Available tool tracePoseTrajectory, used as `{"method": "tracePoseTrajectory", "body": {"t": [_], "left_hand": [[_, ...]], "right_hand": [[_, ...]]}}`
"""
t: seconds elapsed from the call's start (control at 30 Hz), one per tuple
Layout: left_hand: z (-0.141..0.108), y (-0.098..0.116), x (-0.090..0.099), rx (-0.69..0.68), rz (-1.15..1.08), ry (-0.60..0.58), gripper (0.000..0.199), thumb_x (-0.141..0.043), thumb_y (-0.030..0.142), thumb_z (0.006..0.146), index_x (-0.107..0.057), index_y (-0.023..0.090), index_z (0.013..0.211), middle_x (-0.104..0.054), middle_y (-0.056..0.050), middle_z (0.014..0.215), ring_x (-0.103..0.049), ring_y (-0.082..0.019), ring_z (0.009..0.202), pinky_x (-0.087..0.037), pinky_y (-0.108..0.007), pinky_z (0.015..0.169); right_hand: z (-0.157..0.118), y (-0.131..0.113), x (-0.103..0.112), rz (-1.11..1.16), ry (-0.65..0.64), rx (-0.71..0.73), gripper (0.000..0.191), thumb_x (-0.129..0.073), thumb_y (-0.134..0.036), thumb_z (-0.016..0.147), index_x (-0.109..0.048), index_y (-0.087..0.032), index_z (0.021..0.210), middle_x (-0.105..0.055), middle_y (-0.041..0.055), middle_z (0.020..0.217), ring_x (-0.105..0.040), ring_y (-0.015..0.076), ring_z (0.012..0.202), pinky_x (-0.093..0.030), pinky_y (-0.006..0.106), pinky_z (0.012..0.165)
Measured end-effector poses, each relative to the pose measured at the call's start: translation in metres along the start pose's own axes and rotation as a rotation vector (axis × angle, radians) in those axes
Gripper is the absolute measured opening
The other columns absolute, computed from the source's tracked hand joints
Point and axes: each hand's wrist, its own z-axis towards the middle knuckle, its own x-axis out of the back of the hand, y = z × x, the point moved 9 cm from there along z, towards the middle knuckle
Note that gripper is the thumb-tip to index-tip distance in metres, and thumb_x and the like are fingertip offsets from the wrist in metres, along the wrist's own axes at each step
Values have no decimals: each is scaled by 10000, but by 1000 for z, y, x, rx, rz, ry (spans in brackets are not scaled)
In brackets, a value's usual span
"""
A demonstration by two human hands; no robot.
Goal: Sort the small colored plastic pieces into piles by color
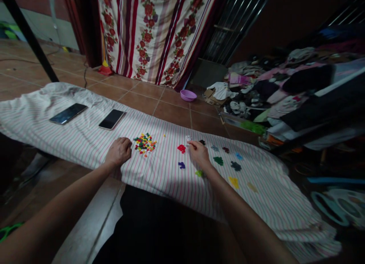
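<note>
My left hand [119, 150] rests on the striped cloth with its fingers curled in, just left of a mixed pile of small coloured pieces [145, 143]. Nothing shows in it. My right hand [199, 153] is over the sorted heaps, thumb and forefinger pinched at a small white heap [188, 138]. Whatever is between those fingertips is too small to make out. Close by it lie a red heap [181, 148], a black heap [202, 142], a dark purple heap [181, 165] and a lime green heap [199, 173], partly beside my wrist.
Farther right are a dark green heap [218, 160], a yellow heap [234, 182] and several others. Two phones, a dark one [68, 113] and a pale-edged one [112, 119], lie on the striped cloth [154, 172]. A purple basin [188, 95] stands on the tiled floor.
</note>
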Motion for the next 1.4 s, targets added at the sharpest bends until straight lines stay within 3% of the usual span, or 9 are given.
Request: {"method": "tracePoseTrajectory", "body": {"t": [0.17, 0.33, 0.53, 0.83, 1.17, 1.4], "left_hand": [[1, 0, 2, 20, -10, -5, 167, -476, 156, 798, -621, 182, 875, -665, -111, 927, -593, -255, 897, -463, -396, 856], [2, 2, 3, 8, -21, -13, 169, -468, 145, 796, -618, 185, 861, -660, -108, 905, -590, -253, 880, -465, -396, 849], [2, 2, 3, 27, -23, -11, 159, -470, 147, 802, -610, 191, 862, -657, -109, 909, -584, -262, 888, -468, -410, 852], [2, 3, 3, 17, -22, -10, 160, -462, 147, 809, -601, 184, 880, -652, -113, 917, -581, -272, 906, -471, -422, 845], [2, 3, 4, 35, -16, -15, 146, -475, 138, 795, -588, 204, 859, -651, -101, 911, -588, -265, 910, -460, -412, 844], [2, 3, 3, 34, -6, -28, 141, -463, 148, 805, -585, 193, 858, -650, -108, 921, -581, -266, 911, -459, -413, 849]], "right_hand": [[0, -53, -57, 61, -144, 109, 237, -535, -214, 829, -759, -209, 905, -719, 61, 880, -660, 187, 830, -512, 314, 813], [-2, -105, -109, 67, -297, 229, 237, -549, -150, 873, -760, -222, 954, -709, 53, 949, -645, 173, 921, -489, 295, 870], [-2, -143, -147, -30, -418, 264, 255, -541, -151, 929, -752, -221, 1051, -674, 57, 987, -618, 163, 964, -457, 267, 889], [-2, -161, -169, -192, -543, 272, 295, -508, -170, 966, -743, -254, 1123, -645, 71, 1035, -590, 184, 1043, -442, 279, 920], [3, -166, -172, -296, -562, 272, 297, -496, -161, 968, -743, -256, 1103, -671, 84, 1084, -587, 203, 1083, -440, 292, 918], [6, -173, -176, -440, -604, 258, 262, -521, -216, 962, -745, -196, 1095, -681, 129, 1112, -611, 235, 1075, -459, 312, 869]]}}
